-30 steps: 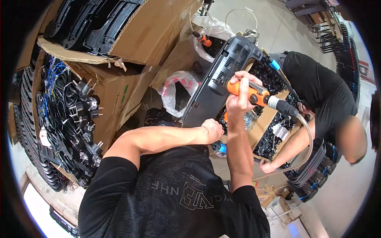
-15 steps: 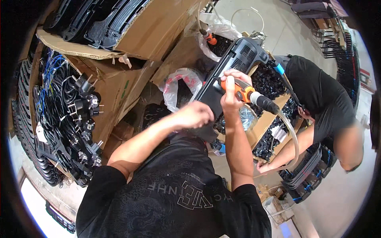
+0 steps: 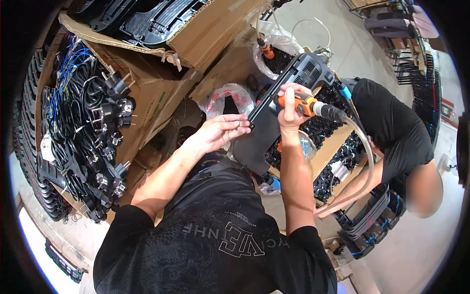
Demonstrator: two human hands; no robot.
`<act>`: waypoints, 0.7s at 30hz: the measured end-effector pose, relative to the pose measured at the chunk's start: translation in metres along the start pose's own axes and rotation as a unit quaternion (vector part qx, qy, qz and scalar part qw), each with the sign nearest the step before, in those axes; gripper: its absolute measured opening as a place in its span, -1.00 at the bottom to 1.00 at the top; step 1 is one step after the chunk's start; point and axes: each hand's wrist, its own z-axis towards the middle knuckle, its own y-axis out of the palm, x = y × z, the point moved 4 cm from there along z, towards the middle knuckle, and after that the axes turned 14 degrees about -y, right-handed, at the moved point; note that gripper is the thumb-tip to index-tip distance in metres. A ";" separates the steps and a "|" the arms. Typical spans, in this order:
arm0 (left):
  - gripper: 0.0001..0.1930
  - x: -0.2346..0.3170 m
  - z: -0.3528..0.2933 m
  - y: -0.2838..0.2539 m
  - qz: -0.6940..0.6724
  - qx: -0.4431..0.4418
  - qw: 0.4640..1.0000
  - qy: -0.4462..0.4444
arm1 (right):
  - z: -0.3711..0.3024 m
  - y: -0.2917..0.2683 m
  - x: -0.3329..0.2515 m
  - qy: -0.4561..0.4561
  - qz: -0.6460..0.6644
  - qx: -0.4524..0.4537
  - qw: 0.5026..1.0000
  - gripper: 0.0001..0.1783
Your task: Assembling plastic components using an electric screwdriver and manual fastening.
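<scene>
My right hand (image 3: 295, 109) is wrapped round an orange and grey air screwdriver (image 3: 304, 104), with a clear hose running from its back end. Under the tool lies a long black plastic housing (image 3: 264, 131) with vent slots at its far end, slanting from near my waist to the upper right. At the left edge of this housing is my left hand (image 3: 221, 132), palm turned partly up. Its thumb and fingers are pressed together, and whatever small thing they may hold is hidden. The screwdriver's tip points left over the housing; I cannot tell if it touches.
Black cables with plugs (image 3: 105, 117) fill a cardboard box (image 3: 147, 105) at left. Plastic bags (image 3: 227, 98) and another orange screwdriver (image 3: 266, 49) stand beyond the housing. Right are bins of small black parts (image 3: 338, 128), a bag of screws (image 3: 307, 146) and a co-worker's arm (image 3: 360, 183).
My left hand has moved left off the housing's near part to its left edge, turning palm upward. My right hand still grips the screwdriver. The co-worker's arm has shifted slightly.
</scene>
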 end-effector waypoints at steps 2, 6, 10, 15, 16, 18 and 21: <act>-0.66 -0.006 0.000 -0.001 0.021 0.005 1.000 -0.002 | -0.001 -0.001 -0.001 -0.010 -0.001 -0.007 1.000 -0.89; -0.69 -0.014 -0.002 0.003 0.058 0.021 0.998 -0.007 | -0.003 -0.002 -0.008 0.000 -0.022 -0.010 1.000 -0.88; -0.76 -0.019 0.000 0.006 0.121 0.032 0.992 -0.008 | 0.003 -0.011 -0.025 -0.001 -0.047 -0.004 0.999 -0.86; -0.81 -0.022 0.005 0.014 0.189 0.061 0.980 0.019 | -0.018 -0.033 -0.096 -0.033 0.097 0.078 0.992 -0.81; -0.81 -0.023 0.007 0.015 0.195 0.061 0.979 0.010 | -0.023 -0.037 -0.110 -0.035 0.090 0.087 0.992 -0.81; -0.80 -0.027 0.011 0.017 0.198 0.030 0.980 -0.002 | -0.028 -0.040 -0.138 -0.047 0.124 0.083 0.988 -0.76; -0.79 -0.042 0.014 0.028 0.211 0.009 0.977 -0.035 | -0.043 -0.055 -0.166 -0.048 0.139 0.110 0.983 -0.73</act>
